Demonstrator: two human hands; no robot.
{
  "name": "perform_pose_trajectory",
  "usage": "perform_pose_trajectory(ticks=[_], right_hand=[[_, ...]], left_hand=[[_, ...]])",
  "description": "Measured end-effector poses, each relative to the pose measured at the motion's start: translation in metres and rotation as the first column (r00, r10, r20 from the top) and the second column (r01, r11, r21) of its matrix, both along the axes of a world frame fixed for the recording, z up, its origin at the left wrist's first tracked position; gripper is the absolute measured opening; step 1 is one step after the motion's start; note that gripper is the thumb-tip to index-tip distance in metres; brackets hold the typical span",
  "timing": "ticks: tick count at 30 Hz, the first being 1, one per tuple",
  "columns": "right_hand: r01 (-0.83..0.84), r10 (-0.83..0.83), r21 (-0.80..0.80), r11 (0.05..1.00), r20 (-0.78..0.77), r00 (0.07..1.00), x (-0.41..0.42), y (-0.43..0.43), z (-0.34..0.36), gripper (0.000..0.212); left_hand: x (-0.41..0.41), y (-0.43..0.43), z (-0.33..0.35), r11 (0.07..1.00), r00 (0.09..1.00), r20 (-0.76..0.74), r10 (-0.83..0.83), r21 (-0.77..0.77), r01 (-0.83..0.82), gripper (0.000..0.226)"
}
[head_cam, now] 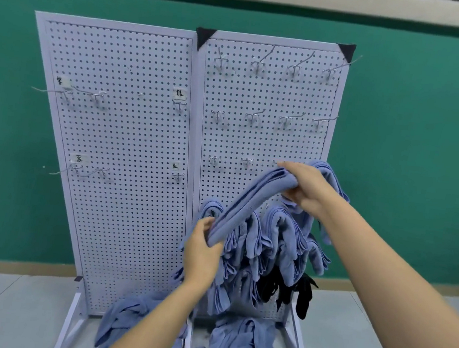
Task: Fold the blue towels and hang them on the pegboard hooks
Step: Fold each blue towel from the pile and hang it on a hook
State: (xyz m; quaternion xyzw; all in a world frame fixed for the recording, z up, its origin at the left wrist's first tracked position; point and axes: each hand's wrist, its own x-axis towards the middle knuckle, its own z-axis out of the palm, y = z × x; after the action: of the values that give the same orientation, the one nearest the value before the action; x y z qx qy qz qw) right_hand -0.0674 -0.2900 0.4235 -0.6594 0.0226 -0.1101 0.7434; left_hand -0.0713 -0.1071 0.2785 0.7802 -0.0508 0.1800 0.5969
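Presently, both hands hold one folded towel (pixel 251 202) in front of the right pegboard (pixel 266 138). The towel is folded into a long narrow band and runs on a slant, low at the left and high at the right. The left hand (pixel 202 252) grips the lower end, fingers curled round the cloth with the thumb on the near side. The right hand (pixel 304 188) grips the upper end, fingers laid over the top and the thumb tucked beneath, pinching the fold closed. The upper end sits level with the third row of hooks (pixel 253 113), close to the board; whether it touches a hook cannot be told, as the hand covers that spot. Hung towels (pixel 281 237), blue like the one held, crowd the lower part of the same board, draped in overlapping bunches, with one more high at the right behind the right wrist. A black cloth (pixel 303 294) hangs below them at the right. Loose towels (pixel 243 344) lie heaped on the floor (pixel 7 306) at the foot of the stands. The left pegboard (pixel 118 138) stands just beside the right one, carrying bare hooks and small handwritten labels (pixel 179 93). A green wall (pixel 412 137) stands behind both boards.
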Motion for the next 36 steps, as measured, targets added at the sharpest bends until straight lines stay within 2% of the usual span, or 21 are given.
perform_pose_trajectory(ticks=[3,5,7,10,13,15,18,20,22,24,27,29,32,33,36], right_hand=[[0.040,-0.032,0.054,0.998,-0.138,0.990,0.000,-0.035,-0.029,0.012],[0.025,-0.031,-0.025,0.999,-0.258,0.966,-0.002,-0.053,-0.056,0.010],[0.007,-0.077,-0.214,0.977,-0.320,0.944,-0.004,-0.063,-0.082,0.013],[0.041,-0.137,-0.431,0.902,-0.195,0.971,-0.003,-0.058,-0.100,0.018],[-0.085,0.066,-0.504,0.859,-0.056,0.996,-0.010,-0.035,-0.095,0.037],[-0.170,0.184,-0.591,0.788,-0.038,0.982,-0.012,-0.023,-0.088,0.051],[-0.050,0.126,-0.682,0.730,0.063,0.990,-0.001,-0.019,-0.085,0.061],[0.122,0.027,-0.787,0.605,0.173,0.985,0.008,-0.021,-0.086,0.065],[0.224,-0.061,-0.829,0.513,0.225,0.972,0.012,-0.029,-0.085,0.059],[0.275,-0.123,-0.814,0.512,0.247,0.961,0.012,-0.041,-0.077,0.048],[0.334,-0.131,-0.777,0.534,0.314,0.940,0.014,-0.063,-0.065,0.039],[0.366,-0.147,-0.806,0.464,0.338,0.930,0.017,-0.077,-0.059,0.032],[0.427,-0.232,-0.878,0.216,0.378,0.896,0.019,-0.092,-0.053,0.023],[0.451,-0.241,-0.873,0.184,0.405,0.882,0.020,-0.095,-0.049,0.021],[0.522,-0.252,-0.808,0.273,0.464,0.849,0.029,-0.100,-0.035,0.017]], left_hand=[[0.009,0.013,0.013,0.998,0.999,0.034,0.041,0.055,-0.043,0.028],[0.015,0.015,0.024,0.990,0.999,0.015,0.045,0.131,-0.046,0.021],[0.019,0.011,0.036,0.976,0.998,-0.003,0.058,0.212,-0.056,0.013],[0.022,-0.004,0.054,0.954,0.998,-0.029,0.060,0.295,-0.049,0.009],[0.020,-0.024,0.069,0.927,0.998,-0.033,0.053,0.374,-0.037,0.006],[0.022,-0.037,0.078,0.918,0.999,-0.007,0.046,0.394,-0.040,0.006],[0.028,-0.051,0.090,0.930,1.000,0.017,0.020,0.368,-0.025,0.007],[0.034,-0.058,0.095,0.933,1.000,0.027,-0.013,0.361,0.003,0.007],[0.040,-0.063,0.098,0.931,0.998,0.039,-0.052,0.364,0.034,0.005],[0.048,-0.065,0.101,0.914,0.991,0.066,-0.116,0.397,0.080,0.006],[0.062,-0.065,0.098,0.790,0.967,0.070,-0.245,0.593,0.157,0.015],[0.071,-0.066,0.093,0.734,0.959,0.055,-0.278,0.656,0.175,0.018],[0.079,-0.071,0.086,0.780,0.953,0.084,-0.291,0.598,0.185,0.023],[0.080,-0.075,0.086,0.808,0.952,0.084,-0.295,0.554,0.201,0.021],[0.082,-0.087,0.098,0.889,0.950,0.104,-0.293,0.395,0.231,0.016]])
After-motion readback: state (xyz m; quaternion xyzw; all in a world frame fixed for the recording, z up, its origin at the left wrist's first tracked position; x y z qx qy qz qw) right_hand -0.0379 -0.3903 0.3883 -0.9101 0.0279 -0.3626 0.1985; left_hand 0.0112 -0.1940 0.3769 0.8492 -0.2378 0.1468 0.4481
